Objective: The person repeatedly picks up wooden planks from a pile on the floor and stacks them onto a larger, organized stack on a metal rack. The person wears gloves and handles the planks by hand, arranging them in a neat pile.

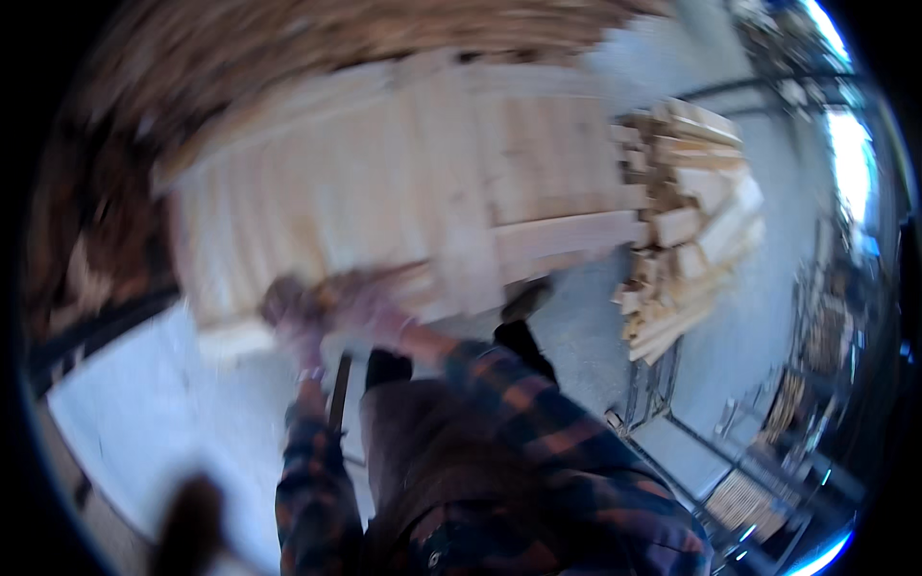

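A stack of pale wooden boards (355,173) spreads across the middle of the head view, with another board lying crosswise (466,182) over it. At the stack's near edge, my left hand (296,317) and my right hand (370,309) are close together. Both seem to be in pinkish gloves with dark patches. They reach onto the wood, but motion blur smears the fingers. Whether a piece is gripped between them I cannot make out. Plaid sleeves cover both my forearms.
Rough brown timber or bark (288,38) runs along the far side. A pile of short board ends (687,221) stands to the right. Metal frames (663,413) and racks with wood fill the lower right. My legs stand on a pale floor (586,326).
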A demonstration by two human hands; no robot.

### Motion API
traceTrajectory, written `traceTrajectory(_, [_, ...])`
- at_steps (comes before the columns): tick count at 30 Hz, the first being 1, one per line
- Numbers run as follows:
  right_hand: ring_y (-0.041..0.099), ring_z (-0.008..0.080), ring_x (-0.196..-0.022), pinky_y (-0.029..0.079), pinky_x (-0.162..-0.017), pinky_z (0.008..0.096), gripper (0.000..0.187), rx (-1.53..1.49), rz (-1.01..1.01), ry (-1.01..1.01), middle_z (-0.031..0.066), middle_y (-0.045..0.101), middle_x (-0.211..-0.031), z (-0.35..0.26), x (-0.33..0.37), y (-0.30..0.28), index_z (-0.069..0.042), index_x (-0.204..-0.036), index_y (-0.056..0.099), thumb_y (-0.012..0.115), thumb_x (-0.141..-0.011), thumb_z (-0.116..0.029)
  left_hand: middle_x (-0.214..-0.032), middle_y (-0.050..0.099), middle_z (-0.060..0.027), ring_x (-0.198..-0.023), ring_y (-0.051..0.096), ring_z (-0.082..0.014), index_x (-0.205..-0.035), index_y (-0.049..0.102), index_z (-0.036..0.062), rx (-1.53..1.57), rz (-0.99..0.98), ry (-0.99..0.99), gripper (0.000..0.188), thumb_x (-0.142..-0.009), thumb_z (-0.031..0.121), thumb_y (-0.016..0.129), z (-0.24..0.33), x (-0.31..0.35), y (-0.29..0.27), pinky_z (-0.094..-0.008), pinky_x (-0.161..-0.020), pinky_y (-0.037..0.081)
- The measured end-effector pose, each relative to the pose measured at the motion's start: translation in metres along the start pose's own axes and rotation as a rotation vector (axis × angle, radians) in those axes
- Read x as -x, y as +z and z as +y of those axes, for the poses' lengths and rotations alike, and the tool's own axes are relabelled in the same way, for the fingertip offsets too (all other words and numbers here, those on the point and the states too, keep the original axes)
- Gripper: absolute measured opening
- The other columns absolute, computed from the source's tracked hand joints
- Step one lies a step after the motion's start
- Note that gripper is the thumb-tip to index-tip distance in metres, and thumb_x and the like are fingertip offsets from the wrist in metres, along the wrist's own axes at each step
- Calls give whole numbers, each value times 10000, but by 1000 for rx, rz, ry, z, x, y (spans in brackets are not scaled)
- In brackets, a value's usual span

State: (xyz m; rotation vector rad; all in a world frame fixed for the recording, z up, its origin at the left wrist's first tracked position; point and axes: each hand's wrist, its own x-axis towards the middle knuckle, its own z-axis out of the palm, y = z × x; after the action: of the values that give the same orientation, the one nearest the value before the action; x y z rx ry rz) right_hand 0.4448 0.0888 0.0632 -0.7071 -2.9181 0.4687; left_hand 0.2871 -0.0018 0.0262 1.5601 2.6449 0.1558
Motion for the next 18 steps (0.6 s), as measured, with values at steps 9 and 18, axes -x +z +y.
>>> traceTrajectory(9, [495,303,-1211,376,-1023,420,681,-686,158,552,175,542,-1269,134,173,-123,-106,-1390,444,644,-743,-181,-1487,359,-205,-1304,429,-378,-1467,344,72,183,-409,-123,660,-924,358,586,62,-50,-63,-435,-1080,347])
traceTrajectory(18, [444,380,-1295,369,-1069,399,711,-234,364,1599,257,459,-1393,318,516,-205,-19,-1396,424,653,-855,-420,-1493,369,-186,-1374,371,-266,-1472,316,14,929,-441,421,650,-935,237,607,503,-110,-41,-357,-1108,322])
